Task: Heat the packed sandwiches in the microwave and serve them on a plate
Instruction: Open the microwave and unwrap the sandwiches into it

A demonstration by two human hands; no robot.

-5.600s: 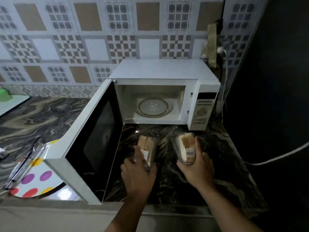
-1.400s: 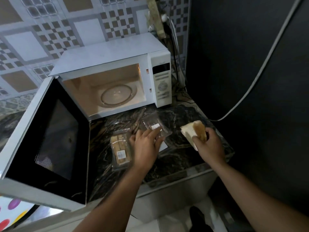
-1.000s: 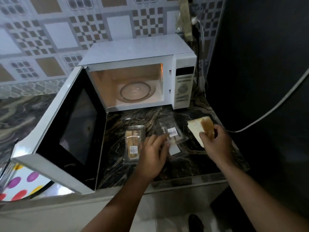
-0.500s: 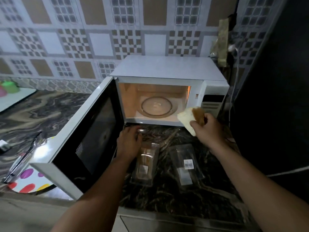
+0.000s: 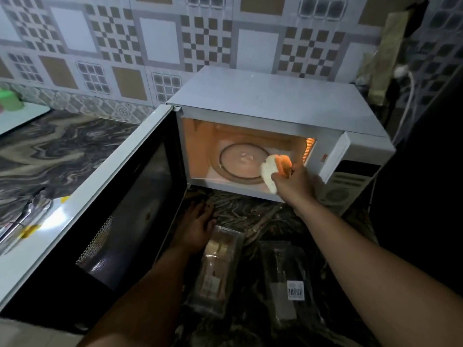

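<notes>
- Right hand (image 5: 294,187): gripping unwrapped sandwich (image 5: 274,170) at microwave (image 5: 270,116) mouth, just short of turntable (image 5: 241,162), for loading.
- Left hand (image 5: 196,225): flat on counter (image 5: 253,216), fingers straight, empty; likely bracing.
- Packed sandwich (image 5: 218,269) beside empty wrapper (image 5: 290,279), awaiting unwrapping.

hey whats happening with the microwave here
A person's right hand holds an unwrapped sandwich at the mouth of the open, lit microwave, above its glass turntable. The left hand rests flat on the counter. A second sandwich pack lies unopened beside an empty wrapper.
</notes>
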